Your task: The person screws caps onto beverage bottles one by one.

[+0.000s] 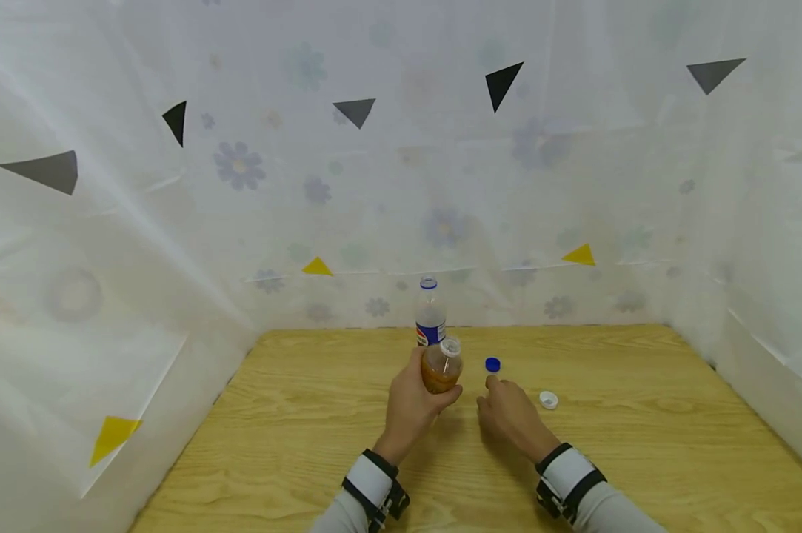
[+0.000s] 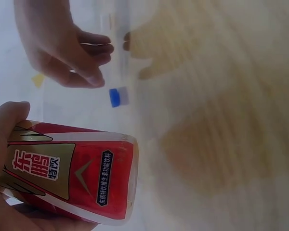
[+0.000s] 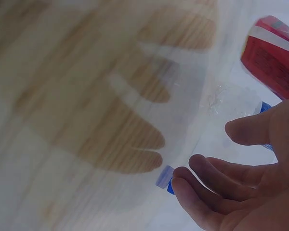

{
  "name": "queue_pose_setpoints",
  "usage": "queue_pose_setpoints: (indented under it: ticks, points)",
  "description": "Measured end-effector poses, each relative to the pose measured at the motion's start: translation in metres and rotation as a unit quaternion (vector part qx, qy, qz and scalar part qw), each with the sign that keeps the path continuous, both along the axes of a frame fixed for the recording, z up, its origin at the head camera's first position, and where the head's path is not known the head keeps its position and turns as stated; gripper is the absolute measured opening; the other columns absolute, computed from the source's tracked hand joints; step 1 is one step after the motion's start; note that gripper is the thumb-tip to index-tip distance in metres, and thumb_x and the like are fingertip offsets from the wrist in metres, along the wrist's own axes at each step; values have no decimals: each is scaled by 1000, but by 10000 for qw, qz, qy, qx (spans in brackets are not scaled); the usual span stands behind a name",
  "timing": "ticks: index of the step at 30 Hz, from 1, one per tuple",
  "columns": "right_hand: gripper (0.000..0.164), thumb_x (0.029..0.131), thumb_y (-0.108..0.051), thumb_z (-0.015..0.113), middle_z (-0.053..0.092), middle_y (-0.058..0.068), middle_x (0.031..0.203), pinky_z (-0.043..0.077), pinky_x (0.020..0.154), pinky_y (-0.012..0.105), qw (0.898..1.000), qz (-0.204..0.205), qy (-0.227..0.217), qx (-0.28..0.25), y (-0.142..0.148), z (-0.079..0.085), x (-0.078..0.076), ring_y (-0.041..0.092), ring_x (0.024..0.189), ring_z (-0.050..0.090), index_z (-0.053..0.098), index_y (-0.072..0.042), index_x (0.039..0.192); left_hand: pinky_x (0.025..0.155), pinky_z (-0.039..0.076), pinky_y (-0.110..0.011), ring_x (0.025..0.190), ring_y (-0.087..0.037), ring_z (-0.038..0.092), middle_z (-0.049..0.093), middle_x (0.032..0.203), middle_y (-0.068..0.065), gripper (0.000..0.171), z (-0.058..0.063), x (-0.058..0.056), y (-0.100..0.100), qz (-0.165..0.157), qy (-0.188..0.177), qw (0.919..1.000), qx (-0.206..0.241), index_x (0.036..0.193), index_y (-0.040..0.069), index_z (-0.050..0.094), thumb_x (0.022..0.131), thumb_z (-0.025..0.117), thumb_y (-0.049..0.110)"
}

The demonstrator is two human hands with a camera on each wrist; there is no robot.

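My left hand (image 1: 410, 400) grips a drink bottle (image 1: 440, 369) and holds it above the table. In the left wrist view this bottle (image 2: 82, 168) shows a red and gold label; brownish-orange liquid and a white neck top appear in the head view. My right hand (image 1: 510, 416) hovers low over the table with loosely bent fingers, nothing between them. Just beyond its fingertips lies a blue bottle cap (image 1: 492, 364), which the right hand (image 3: 241, 187) partly hides in the right wrist view. To its right is a white cap (image 1: 549, 400).
Behind the held bottle stands a clear plastic bottle (image 1: 430, 307) with a blue label, its lower part hidden and its mouth uncapped. The wooden table (image 1: 627, 459) ends at pale patterned sheeting (image 1: 401, 185) at the back and sides.
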State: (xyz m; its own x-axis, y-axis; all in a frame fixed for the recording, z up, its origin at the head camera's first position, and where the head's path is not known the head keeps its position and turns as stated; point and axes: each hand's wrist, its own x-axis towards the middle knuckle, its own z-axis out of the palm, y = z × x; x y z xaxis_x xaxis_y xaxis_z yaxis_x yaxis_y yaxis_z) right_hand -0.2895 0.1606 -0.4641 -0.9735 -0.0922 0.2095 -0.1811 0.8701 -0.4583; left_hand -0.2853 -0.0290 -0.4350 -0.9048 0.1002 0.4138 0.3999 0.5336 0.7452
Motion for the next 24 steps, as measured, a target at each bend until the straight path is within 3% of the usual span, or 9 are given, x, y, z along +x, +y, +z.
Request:
queue_pose_setpoints:
  ticks: [6, 17, 20, 24]
  points:
    - [28, 96, -11, 63, 68, 24, 94, 56, 66, 44, 10000, -34, -8, 41, -1, -1, 2, 31, 79, 69, 61, 12, 112, 94, 57, -43, 112, -23, 70, 69, 128, -5, 75, -8, 3, 0, 33, -52, 9999, -118, 140, 17, 49, 79, 89, 29]
    - [27, 96, -10, 64, 68, 24, 92, 55, 64, 42, 10000, 23, -15, -14, 0, 2, 2, 29, 77, 68, 61, 12, 111, 90, 58, -42, 109, -22, 71, 71, 125, -4, 73, -12, 4, 1, 109, 60, 9996, -236, 137, 20, 51, 77, 90, 28]
    - [30, 97, -12, 63, 69, 27, 101, 57, 70, 44, 10000, 21, 4, 20, 2, 11, -2, 34, 85, 70, 61, 12, 115, 90, 58, -42, 108, -22, 71, 71, 125, -4, 75, -12, 4, 2, 111, 82, 9995, -282, 138, 21, 50, 76, 91, 29]
    - [35, 101, -18, 59, 69, 26, 111, 57, 73, 46, 9999, 59, 57, 101, 7, 37, -8, 36, 91, 69, 60, 9, 123, 87, 59, -40, 105, -22, 72, 72, 122, -4, 75, -12, 4, 1, 124, 167, 9992, -335, 139, 21, 51, 75, 91, 28]
